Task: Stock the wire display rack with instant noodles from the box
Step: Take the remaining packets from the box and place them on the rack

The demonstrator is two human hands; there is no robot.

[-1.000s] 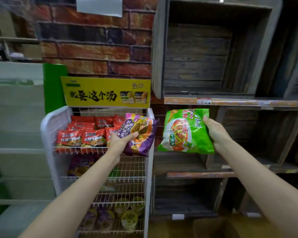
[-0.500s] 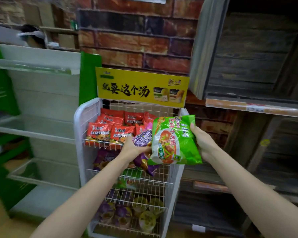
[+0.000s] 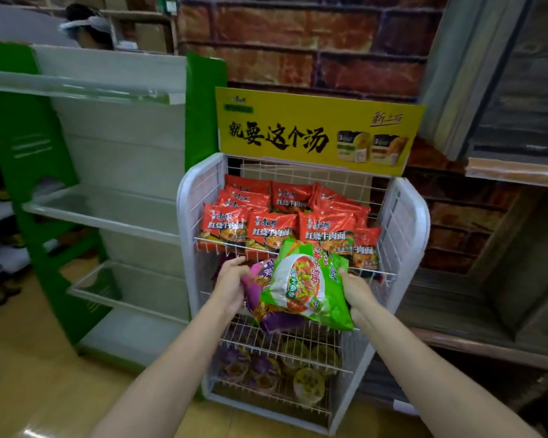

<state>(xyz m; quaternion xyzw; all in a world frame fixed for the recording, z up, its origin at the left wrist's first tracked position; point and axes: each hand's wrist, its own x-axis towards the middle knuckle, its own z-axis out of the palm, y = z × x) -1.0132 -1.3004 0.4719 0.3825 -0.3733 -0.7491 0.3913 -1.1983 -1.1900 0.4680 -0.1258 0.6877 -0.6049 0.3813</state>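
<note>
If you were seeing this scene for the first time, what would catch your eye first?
The bright yellow sign with black characters tops the white wire display rack, above a shelf of red noodle packets. In front, the right hand holds a green noodle packet overlapping the purple noodle packet in the left hand.

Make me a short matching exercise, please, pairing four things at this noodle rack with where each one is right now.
Things:
1. red noodle packets
2. green noodle packet
3. purple noodle packet
4. noodle cups

Places:
A. held in the left hand
B. lying on the top shelf of the wire display rack
C. standing on the lower shelves of the rack
D. held in the right hand

Pairs: 1-B, 2-D, 3-A, 4-C
</note>
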